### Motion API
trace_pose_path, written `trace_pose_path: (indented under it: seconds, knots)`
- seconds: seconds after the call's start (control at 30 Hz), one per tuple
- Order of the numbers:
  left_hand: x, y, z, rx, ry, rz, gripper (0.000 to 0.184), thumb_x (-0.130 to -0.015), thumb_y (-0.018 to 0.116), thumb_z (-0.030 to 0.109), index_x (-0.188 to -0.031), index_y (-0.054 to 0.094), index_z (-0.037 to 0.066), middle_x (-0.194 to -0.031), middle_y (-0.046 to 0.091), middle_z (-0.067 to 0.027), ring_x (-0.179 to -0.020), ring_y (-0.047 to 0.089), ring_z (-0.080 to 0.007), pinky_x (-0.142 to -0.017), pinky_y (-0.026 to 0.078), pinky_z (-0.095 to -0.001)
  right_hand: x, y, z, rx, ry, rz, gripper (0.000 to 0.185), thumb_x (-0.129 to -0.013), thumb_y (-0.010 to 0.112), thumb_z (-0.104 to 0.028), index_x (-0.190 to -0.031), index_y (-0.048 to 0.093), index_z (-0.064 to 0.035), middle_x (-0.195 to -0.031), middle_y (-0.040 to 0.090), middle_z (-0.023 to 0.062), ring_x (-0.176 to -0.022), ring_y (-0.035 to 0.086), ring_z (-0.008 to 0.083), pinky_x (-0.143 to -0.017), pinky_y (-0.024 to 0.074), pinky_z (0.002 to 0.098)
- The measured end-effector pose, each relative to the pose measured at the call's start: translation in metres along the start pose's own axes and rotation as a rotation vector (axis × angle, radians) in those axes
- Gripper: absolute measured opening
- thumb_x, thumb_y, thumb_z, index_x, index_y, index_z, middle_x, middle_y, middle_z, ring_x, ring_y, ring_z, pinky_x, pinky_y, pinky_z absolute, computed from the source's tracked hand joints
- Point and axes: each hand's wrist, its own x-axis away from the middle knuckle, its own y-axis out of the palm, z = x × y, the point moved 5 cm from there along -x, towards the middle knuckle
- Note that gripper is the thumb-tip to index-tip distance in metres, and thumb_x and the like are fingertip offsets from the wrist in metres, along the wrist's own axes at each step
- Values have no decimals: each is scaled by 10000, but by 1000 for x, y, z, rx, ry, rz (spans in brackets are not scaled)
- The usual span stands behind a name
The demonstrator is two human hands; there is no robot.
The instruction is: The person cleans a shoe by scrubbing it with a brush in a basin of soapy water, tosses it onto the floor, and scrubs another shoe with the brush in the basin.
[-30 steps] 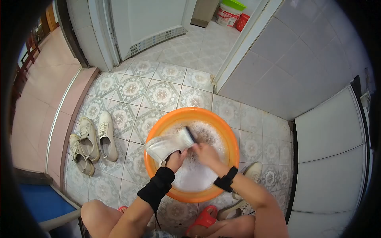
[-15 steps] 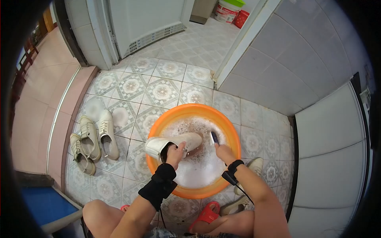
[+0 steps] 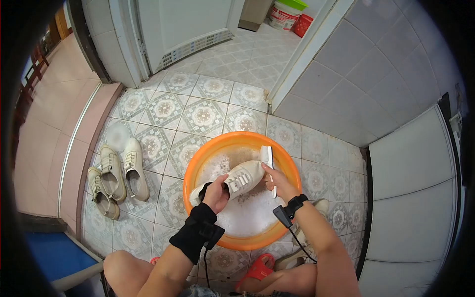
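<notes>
Over an orange basin (image 3: 193,163) of soapy water, my left hand (image 3: 216,194) grips a white lace-up shoe (image 3: 247,176) at its opening. The shoe's laces face up and its toe points to the upper right. My right hand (image 3: 279,183) is closed around the handle of a white brush (image 3: 267,155). The brush head is beside the shoe's toe, near the basin's right inner wall; whether the bristles touch the shoe is hard to tell. Foam floats on the water below.
Several pale shoes (image 3: 113,173) stand on the tiles at left. More shoes (image 3: 321,210) lie right of the basin, partly behind my right arm. A red slipper (image 3: 260,270) is below it. A door (image 3: 183,29), a white bucket (image 3: 283,17) and a red container (image 3: 302,24) are farther back.
The shoe has turned so its laces show and its toe points to the upper right. My right hand has swung the brush away from the shoe, then up beside its toe.
</notes>
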Motion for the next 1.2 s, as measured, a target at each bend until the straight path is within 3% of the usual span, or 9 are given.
trace_pose_path:
  seconds: [0.37, 0.6, 0.7, 0.77, 0.87, 0.93, 1.03, 1.1, 1.2]
  knots:
    - [7, 9, 4, -62, -66, -260, 381, -887, 514, 234, -1186, 444, 9, -1150, 514, -90, -1051, 495, -185, -936, 377, -307, -1, -17, -23, -26, -167, 16, 236, -811, 630, -252, -887, 503, -68, -542, 371, -42, -382, 296, 59, -349, 250, 231]
    - [5, -2, 14, -216, -87, -222, 361, -882, 526, 212, -1173, 477, 4, -1138, 526, -76, -993, 512, -161, -896, 403, -292, 7, -11, -38, 30, -228, 95, 234, -815, 624, -233, -922, 532, -46, -565, 412, -31, -387, 314, 62, -355, 248, 229]
    - [15, -10, 30, -416, -15, -50, 287, -861, 564, 202, -1055, 575, -8, -1009, 594, -73, -881, 557, -132, -806, 447, -253, 2, -19, -45, -8, -316, 119, 265, -814, 624, -226, -977, 528, -40, -588, 428, -25, -397, 320, 67, -358, 252, 233]
    - [22, -13, 56, -656, 229, 82, 229, -763, 669, 145, -889, 640, -45, -787, 634, -73, -628, 576, -133, -606, 466, -209, -2, -25, -47, -7, -327, 144, 287, -815, 622, -234, -1006, 520, -45, -608, 443, -18, -406, 324, 70, -360, 259, 240]
    - [36, -23, 94, -1039, 486, 343, 186, -693, 694, 92, -835, 664, -24, -691, 628, -74, -536, 559, -119, -534, 453, -212, -12, -32, -44, 0, -283, 207, 267, -820, 615, -236, -991, 515, -57, -607, 444, -18, -408, 322, 73, -361, 267, 244]
    - [40, -59, 142, -960, 677, 515, 187, -633, 696, 61, -814, 677, 20, -664, 629, -64, -485, 551, -101, -492, 450, -225, -13, -36, -45, -15, -284, 204, 250, -822, 612, -234, -972, 514, -59, -605, 444, -17, -405, 321, 72, -357, 266, 244]
    - [56, -90, 169, -734, 665, 668, 180, -619, 681, 50, -798, 675, 29, -681, 642, -102, -557, 599, -147, -538, 471, -268, -14, -41, -44, -19, -288, 197, 220, -825, 607, -225, -940, 510, -64, -603, 444, -16, -398, 319, 68, -348, 264, 241]
    - [71, -105, 175, -969, 713, 1058, 241, -612, 678, 50, -848, 637, 24, -789, 618, -150, -746, 599, -244, -685, 468, -340, -13, -39, -45, -9, -292, 191, 207, -827, 604, -219, -927, 508, -66, -603, 444, -16, -394, 318, 66, -343, 263, 238]
    - [79, -82, 156, -1359, 853, 1257, 295, -630, 678, 67, -901, 570, 25, -893, 539, -160, -914, 509, -313, -805, 403, -385, -6, -33, -46, -13, -254, 226, 212, -829, 600, -207, -941, 509, -52, -605, 445, -14, -390, 319, 61, -336, 258, 232]
